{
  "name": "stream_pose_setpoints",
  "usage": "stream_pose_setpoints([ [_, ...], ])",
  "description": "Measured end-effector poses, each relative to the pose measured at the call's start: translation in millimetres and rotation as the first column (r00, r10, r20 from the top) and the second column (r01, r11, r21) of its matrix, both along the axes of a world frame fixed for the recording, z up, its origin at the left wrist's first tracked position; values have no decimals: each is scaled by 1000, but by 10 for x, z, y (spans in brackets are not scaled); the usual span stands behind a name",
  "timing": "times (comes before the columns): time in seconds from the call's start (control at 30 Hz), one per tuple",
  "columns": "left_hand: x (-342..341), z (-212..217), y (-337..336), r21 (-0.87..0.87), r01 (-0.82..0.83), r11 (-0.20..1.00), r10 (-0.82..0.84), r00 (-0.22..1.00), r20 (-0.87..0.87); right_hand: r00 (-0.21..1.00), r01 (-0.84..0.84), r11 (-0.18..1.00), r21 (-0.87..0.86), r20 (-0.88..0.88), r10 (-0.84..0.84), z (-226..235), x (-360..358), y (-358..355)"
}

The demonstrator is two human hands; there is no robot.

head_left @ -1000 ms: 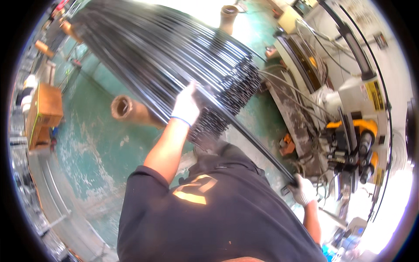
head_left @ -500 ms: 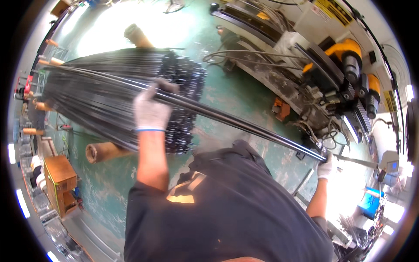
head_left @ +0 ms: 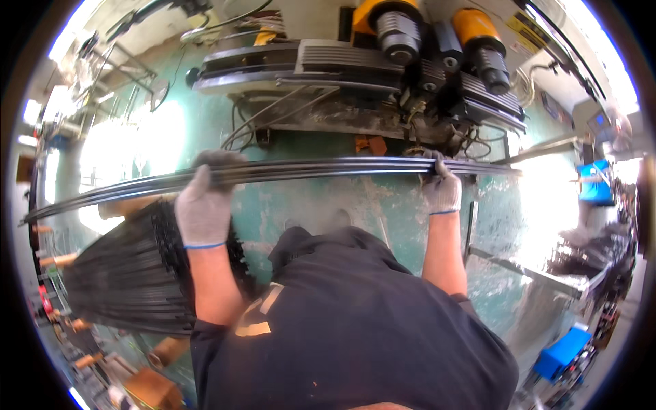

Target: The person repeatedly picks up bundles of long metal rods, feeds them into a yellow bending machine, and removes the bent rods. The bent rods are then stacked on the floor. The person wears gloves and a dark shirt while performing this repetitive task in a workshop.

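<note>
1. Both gloved hands now hold a few long dark rods [head_left: 321, 169] level across the view, just in front of the machine [head_left: 383, 75].
2. The left hand [head_left: 203, 208] has its grip closed around the rods, above the rod bundle [head_left: 130, 273].
3. The right hand [head_left: 441, 188] is closed on them near the machine's rollers [head_left: 437, 41].
4. Half a second ago the rods slanted, the machine off to the right.

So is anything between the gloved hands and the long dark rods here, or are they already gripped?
Nothing visible stands between them. The left hand and the right hand, both in grey gloves, are closed around the few long dark rods, which span between them in front of the machine. The rod bundle lies below the left hand, apart.
</note>
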State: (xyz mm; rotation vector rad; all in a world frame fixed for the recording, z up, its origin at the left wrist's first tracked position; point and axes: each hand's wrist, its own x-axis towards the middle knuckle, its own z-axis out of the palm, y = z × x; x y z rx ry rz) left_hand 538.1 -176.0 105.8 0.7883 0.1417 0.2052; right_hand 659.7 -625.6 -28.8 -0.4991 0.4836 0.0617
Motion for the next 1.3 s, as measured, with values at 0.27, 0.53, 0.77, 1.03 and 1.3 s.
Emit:
stream_pose_setpoints([
  [0.27,705,48,1564,-99,-110,989,126,978,167,931,355,932,-70,112,-346,6,781,-560],
  [0.53,1933,-522,1668,51,-199,979,203,972,-116,877,476,738,-478,197,-438,172,1590,-300],
  [0.77,2784,-899,1337,-165,-143,976,84,943,-323,931,364,765,-532,200,-304,547,2058,353],
  [1.03,3064,-738,381,-342,71,937,-197,916,-350,919,321,662,-677,53,-391,374,2364,605],
  [1.3,3327,-1077,1450,-254,-80,964,36,984,-173,946,292,232,-928,245,-212,73,2575,128],
])
